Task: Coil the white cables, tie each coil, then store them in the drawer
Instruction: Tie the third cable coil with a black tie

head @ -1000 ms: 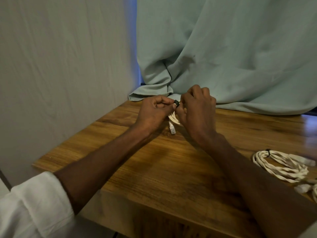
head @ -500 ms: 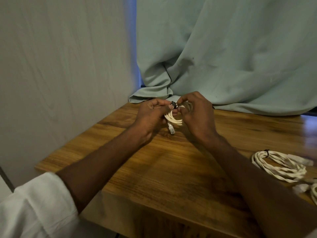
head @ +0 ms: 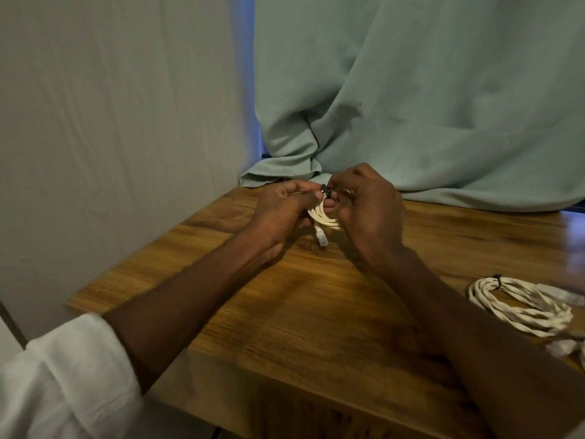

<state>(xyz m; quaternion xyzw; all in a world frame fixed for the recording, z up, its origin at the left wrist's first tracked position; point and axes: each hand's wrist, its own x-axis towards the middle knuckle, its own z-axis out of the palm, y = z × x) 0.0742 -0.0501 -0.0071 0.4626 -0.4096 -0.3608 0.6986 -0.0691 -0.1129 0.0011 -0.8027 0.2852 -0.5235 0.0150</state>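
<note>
1. A tied white cable coil [head: 519, 305] lies on the wooden table [head: 316, 312], at the right.
2. Above the table's far part, the left hand [head: 281, 213] and right hand [head: 367, 207] pinch a small white cable coil [head: 324, 217] at its black tie [head: 326, 190].
3. A pale green cloth [head: 411, 106] hangs behind.

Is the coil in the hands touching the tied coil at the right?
Apart. The head view shows the held coil between both hands, with bare wooden table separating it from the tied coil.
</note>
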